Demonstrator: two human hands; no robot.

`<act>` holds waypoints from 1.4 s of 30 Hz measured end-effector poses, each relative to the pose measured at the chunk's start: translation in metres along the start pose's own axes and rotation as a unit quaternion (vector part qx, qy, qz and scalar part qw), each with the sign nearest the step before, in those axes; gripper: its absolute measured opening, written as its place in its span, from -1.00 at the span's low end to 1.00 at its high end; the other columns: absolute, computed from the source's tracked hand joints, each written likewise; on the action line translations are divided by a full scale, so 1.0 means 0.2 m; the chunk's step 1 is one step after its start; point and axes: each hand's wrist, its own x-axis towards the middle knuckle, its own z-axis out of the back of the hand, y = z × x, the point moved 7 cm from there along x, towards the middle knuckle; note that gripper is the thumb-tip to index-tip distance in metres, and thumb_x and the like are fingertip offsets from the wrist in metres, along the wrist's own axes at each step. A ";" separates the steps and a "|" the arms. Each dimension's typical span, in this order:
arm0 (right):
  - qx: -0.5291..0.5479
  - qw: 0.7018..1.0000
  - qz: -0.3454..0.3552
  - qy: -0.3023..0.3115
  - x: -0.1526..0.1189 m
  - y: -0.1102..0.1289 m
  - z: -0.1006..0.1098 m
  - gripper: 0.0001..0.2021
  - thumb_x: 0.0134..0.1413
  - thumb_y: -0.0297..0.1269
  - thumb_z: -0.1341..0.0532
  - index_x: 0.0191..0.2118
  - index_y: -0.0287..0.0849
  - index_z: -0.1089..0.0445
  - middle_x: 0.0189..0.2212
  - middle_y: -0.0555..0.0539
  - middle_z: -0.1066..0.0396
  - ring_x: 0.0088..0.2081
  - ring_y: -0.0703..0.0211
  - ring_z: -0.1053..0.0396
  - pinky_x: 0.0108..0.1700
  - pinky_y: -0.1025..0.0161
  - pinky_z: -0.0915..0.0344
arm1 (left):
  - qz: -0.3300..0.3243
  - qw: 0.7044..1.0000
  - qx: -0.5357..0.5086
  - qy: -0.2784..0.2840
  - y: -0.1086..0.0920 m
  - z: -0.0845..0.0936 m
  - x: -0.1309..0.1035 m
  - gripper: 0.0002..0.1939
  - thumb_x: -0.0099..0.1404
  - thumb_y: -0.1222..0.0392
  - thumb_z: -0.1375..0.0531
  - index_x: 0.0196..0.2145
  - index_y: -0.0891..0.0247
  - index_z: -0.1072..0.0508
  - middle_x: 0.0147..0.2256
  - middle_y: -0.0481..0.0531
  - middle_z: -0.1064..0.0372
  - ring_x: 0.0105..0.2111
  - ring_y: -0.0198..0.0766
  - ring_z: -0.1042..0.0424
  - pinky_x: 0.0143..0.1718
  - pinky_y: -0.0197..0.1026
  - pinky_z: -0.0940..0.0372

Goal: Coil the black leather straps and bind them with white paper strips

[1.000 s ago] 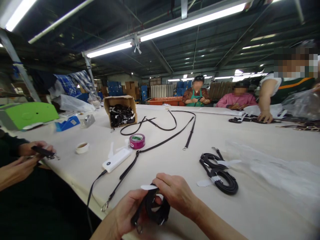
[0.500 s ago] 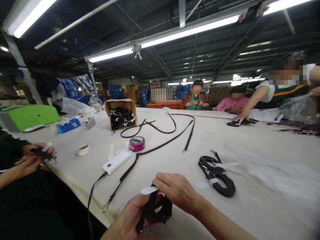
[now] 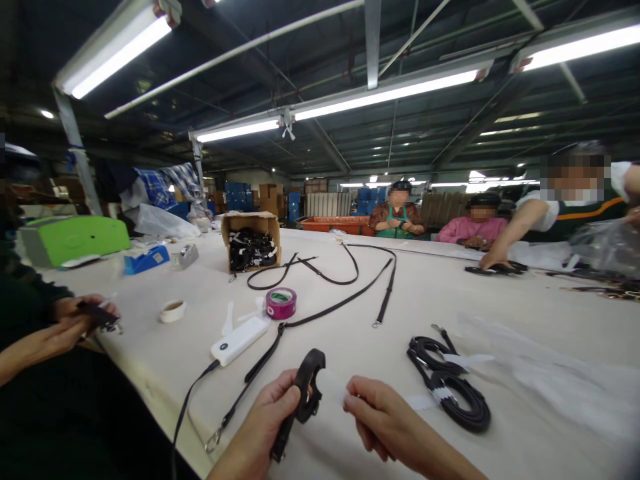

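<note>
Both hands, left hand (image 3: 260,430) and right hand (image 3: 385,420), are bare (no gloves, forearms unsleeved).

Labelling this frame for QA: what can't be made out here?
- Head view: lower end of the coiled black strap is hidden by the left hand.
- White strip pinched by the right hand: blurred, type unclear.
- Cardboard box contents: too small.
- Co-workers' faces: pixelated.

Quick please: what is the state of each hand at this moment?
Left hand: closed on the coiled black leather strap.
Right hand: fingers pinching the white tape strip against that strap.
</note>
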 end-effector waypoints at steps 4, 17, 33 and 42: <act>0.026 0.999 -0.023 -0.015 0.03 0.00 -0.05 -0.85 0.08 -0.23 -0.02 -0.44 -0.13 -0.22 -0.80 0.18 -0.20 -0.81 0.42 0.04 -0.75 0.44 0.16 | -0.026 0.998 0.046 0.030 -0.01 -0.06 0.00 -0.65 0.15 -0.06 -0.30 -0.22 0.24 -0.49 -0.31 0.00 -0.38 -0.29 -0.22 -0.30 -0.20 -0.25 -0.13; 0.132 0.989 0.000 -0.061 0.19 -0.07 -0.12 -0.57 -0.05 0.15 -0.20 -0.48 -0.20 -0.32 -0.75 0.12 -0.22 -0.78 0.44 -0.01 -0.75 0.42 0.16 | -0.115 0.973 0.196 0.030 0.07 -0.07 0.05 -0.71 0.25 -0.06 -0.16 -0.29 0.23 -0.45 -0.22 0.02 -0.39 -0.06 -0.05 -0.30 0.04 -0.10 -0.15; 0.106 0.989 0.056 -0.082 0.17 -0.09 -0.11 -0.70 -0.01 -0.07 -0.18 -0.20 -0.13 -0.25 -0.59 0.11 -0.32 -0.63 0.25 -0.32 -0.67 0.39 -0.16 | -0.106 0.897 0.413 -0.117 0.01 0.02 0.07 -0.78 0.17 0.06 -0.01 -0.35 0.21 -0.36 -0.26 0.08 -0.31 -0.12 -0.05 -0.28 0.00 -0.03 -0.14; -0.038 0.961 0.273 -0.037 0.06 -0.05 -0.12 -0.57 -0.02 -0.52 -0.05 -0.02 -0.11 -0.39 -0.09 -0.17 -0.44 -0.06 0.06 -0.43 -0.09 0.17 -0.42 | -0.072 0.874 0.464 -0.128 0.07 0.01 0.08 -0.82 0.19 0.11 0.01 -0.35 0.19 -0.33 -0.23 0.07 -0.32 -0.09 -0.08 -0.27 0.00 -0.07 -0.13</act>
